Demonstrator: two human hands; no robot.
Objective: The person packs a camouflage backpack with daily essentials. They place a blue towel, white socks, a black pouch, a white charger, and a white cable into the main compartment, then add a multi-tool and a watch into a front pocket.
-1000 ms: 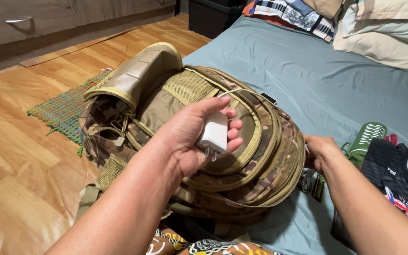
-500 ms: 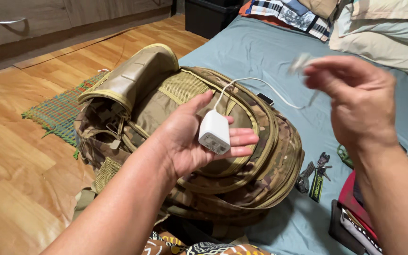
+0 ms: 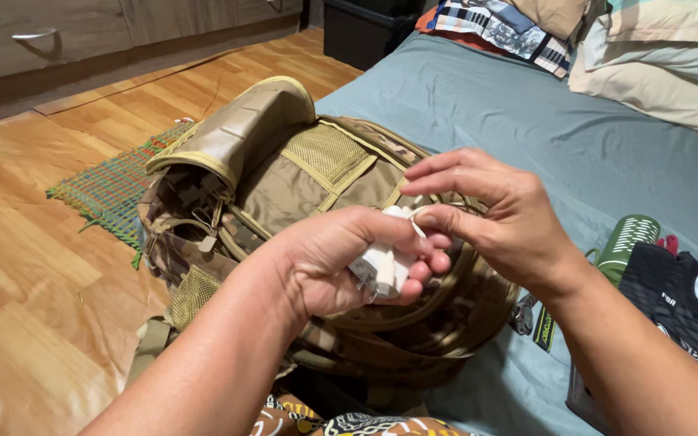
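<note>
While a bed with a grey-green sheet fills the right side of the view and a wooden floor the left, a camouflage backpack lies on the bed's near edge, its tan padded back facing up. Beyond the backpack, a woven multicoloured mat rests on the floor, and pillows sit at the far end of the bed beside a dark bin. To the right, dark folded clothing lies on the sheet next to a green perforated object, with a bunch of keys just beside the backpack. Above the backpack, the left hand is closed around a white charger block, its fingers wrapped under it with the metal prongs pointing down towards the wrist. The right hand meets it from the right, thumb and forefinger pinched on the thin white cable where it loops at the top of the block, the other fingers spread loosely above.
</note>
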